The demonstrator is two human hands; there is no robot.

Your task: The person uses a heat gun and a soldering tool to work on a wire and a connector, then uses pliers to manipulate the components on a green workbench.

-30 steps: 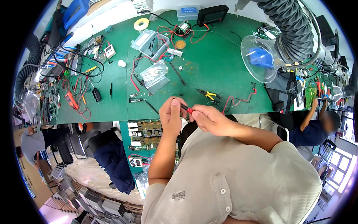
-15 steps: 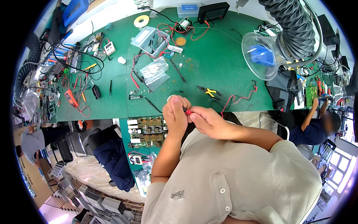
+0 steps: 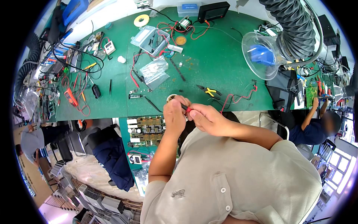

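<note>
From my end I have the left hand (image 3: pixel 174 115) curled nearly closed, thumb pressed over bent fingers, around a dark stick with a red end (image 3: pixel 184 107). The right hand (image 3: pixel 209 120) meets it from the other side, thumb and forefinger pinched on the red end, its other fingers folded under. The stick sits between the two hands, at the near edge of the green surface (image 3: pixel 220 48). Just past my left fingertips I see the pale rim of a round object (image 3: pixel 170 97); I cannot tell whether that hand touches it.

Near the left hand, a black lead (image 3: pixel 153 105) lies on the surface, beside a small metal part (image 3: pixel 135 96). Beyond the right hand are pliers with yellow handles (image 3: pixel 209 91), their jaws slightly apart, and a red wire (image 3: pixel 234 100) bent toward the near edge.

Farther out I see a crumpled clear bag (image 3: pixel 154 72), a thin dark strip (image 3: pixel 177 70) and an open clear plastic box (image 3: pixel 156 42) with dark items inside. Tweezers (image 3: pixel 110 86) and an orange meter (image 3: pixel 70 98) lie off to the left; a clear funnel-shaped hood (image 3: pixel 248 58) on a grey hose hangs at the right.
</note>
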